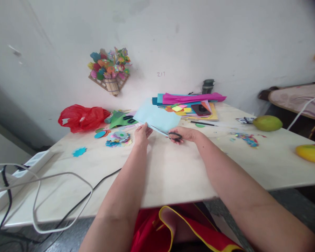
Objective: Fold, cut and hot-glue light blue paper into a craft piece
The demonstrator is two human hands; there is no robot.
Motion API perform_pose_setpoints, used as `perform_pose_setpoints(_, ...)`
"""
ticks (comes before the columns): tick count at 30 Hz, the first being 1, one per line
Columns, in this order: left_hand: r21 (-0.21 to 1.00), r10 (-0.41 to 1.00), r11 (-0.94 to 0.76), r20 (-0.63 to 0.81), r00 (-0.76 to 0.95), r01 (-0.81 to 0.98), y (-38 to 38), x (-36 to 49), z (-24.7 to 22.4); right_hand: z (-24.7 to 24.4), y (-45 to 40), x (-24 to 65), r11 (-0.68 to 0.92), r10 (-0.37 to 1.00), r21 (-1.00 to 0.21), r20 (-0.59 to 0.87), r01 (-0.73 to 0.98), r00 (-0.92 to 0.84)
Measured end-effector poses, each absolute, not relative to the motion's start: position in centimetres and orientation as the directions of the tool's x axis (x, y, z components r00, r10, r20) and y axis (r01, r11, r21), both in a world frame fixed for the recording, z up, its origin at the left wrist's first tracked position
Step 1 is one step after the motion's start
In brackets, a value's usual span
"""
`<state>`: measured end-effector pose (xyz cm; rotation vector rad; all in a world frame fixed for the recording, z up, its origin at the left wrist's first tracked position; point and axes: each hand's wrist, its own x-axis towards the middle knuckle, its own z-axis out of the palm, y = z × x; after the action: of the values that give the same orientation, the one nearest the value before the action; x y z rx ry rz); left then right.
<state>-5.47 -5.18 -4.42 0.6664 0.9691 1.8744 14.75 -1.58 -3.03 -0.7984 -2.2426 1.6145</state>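
A sheet of light blue paper (157,117) is held up above the table, its far edge unevenly cut. My left hand (142,133) grips its near left edge, thumb on top. In my right hand (182,134) are black-handled scissors (175,137), fingers closed round the handles. The blades lie along the paper's near edge; how far they are apart I cannot tell. To the left of my left hand is a pile of scalloped paper cutouts (118,139). A single blue scalloped cutout (79,152) lies further left.
Behind the paper lie stacked coloured sheets (194,98), a phone (201,110) and a black pencil (203,123). A red plastic bag (82,117) sits back left. Cables (65,175) and a power strip (36,161) take up the left side. Mangoes (267,123) and paper scraps (248,139) are at right.
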Motion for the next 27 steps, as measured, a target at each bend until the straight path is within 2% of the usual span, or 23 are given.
perform_pose_setpoints(16, 0.832, 0.901, -0.255, 0.02, -0.434, -0.492, -5.22, -5.18, -4.2, -3.44, -1.47, 14.21, 0.25, 0.596, -0.932, -0.063, 0.26, -0.8)
perform_pose_setpoints(27, 0.818, 0.892, -0.25, -0.015, -0.453, -0.518, -4.91, -5.27, -4.3, -2.72, -2.34, 14.02, 0.209, 0.629, -0.944, -0.069, 0.254, -0.775)
